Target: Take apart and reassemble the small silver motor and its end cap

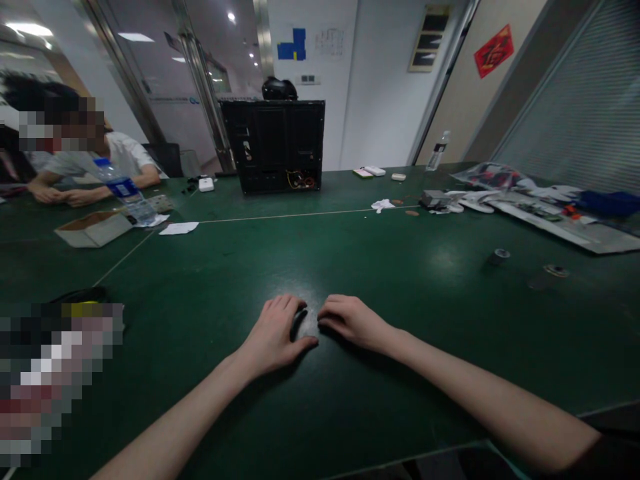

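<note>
My left hand (pixel 280 333) rests on the green tabletop (pixel 310 400), its thumb spread away from its loosely bent fingers. Nothing shows in its grasp. Close by on the right, my right hand (pixel 353 321) lies on the same surface with its fingers curled and a small gap beneath them; I see no object in it. The fingertips of both hands point toward each other, separated by a narrow strip of table.
At left are a water bottle (pixel 127 193), an open box (pixel 95 228) and a seated person (pixel 125 160). A black panel device (pixel 280 147) stands at the back. On the right are two small cylinders, one grey (pixel 499 257), and a cluttered white board (pixel 565 227).
</note>
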